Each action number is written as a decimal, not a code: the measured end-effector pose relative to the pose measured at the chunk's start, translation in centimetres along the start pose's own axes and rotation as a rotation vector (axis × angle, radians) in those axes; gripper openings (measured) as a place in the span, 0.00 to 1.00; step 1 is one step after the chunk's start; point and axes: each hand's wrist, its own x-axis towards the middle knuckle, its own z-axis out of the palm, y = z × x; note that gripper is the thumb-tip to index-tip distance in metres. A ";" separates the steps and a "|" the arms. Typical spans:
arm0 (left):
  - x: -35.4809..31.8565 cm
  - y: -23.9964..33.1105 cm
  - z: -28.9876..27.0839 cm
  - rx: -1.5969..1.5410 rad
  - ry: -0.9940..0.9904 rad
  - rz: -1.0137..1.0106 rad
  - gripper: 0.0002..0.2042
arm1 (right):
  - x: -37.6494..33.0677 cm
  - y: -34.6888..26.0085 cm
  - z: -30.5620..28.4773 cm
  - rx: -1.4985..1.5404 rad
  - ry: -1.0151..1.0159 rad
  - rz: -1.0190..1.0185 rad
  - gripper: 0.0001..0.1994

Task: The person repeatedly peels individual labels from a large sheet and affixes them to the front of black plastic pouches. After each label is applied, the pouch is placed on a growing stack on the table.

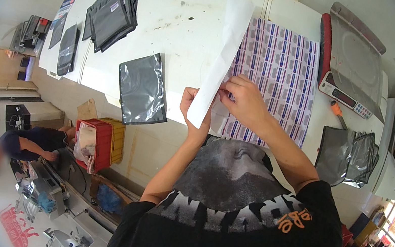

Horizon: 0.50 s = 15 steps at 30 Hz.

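A large sheet of labels, printed in rows of small blue, purple and red marks, lies on the white table before me. Its left part is turned up, showing a plain white underside as a long flap. My left hand is closed around the flap's near left edge, partly hidden behind it. Close by on the right, my right hand pinches at the fold over the printed side; whatever is between its fingertips is too small to make out. To the left lies a single glossy black pouch.
Stacked black pouches and a narrower pile lie at left. A digital scale, an orange-handled tool and more pouches are at right. Beyond the table, a person bends near red and yellow crates.
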 end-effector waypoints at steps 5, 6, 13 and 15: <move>-0.4 0.7 0.3 -0.011 0.028 -0.034 0.15 | -0.1 -0.6 0.4 0.018 0.017 0.030 0.07; -0.5 0.3 0.3 -0.016 0.035 -0.022 0.15 | -0.1 -0.6 0.6 -0.013 0.035 0.011 0.07; -0.6 -1.4 0.0 -0.078 0.074 0.005 0.15 | 0.5 -0.7 1.8 -0.012 0.111 -0.051 0.08; -0.6 -0.8 -0.1 -0.012 0.072 -0.007 0.13 | 0.8 -0.5 1.8 0.061 0.104 -0.024 0.07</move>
